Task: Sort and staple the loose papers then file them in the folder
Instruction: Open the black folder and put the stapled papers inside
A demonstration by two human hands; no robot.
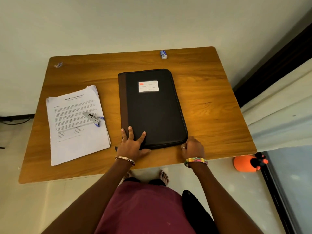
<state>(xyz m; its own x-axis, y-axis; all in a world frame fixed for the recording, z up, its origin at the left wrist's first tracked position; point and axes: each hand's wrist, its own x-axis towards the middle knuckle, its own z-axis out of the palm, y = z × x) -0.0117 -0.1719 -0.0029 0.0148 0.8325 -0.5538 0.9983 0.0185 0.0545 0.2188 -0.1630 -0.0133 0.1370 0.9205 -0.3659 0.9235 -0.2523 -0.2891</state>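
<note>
A closed black folder [152, 107] with a brown spine and a white label lies in the middle of the wooden table [211, 105]. My left hand [131, 143] rests flat on its near left corner, fingers spread and straight. My right hand [192, 148] sits at the folder's near right corner with its fingers curled against the edge; what they grasp is hidden. Left of the folder lies a stack of printed papers [76, 125]. A silver and blue stapler [92, 119] rests on top of the stack.
A small blue box [163, 54] sits near the table's far edge. A small blue and silver item [58, 65] lies at the far left corner. An orange object [248, 163] stands on the floor to the right, beside a curtain.
</note>
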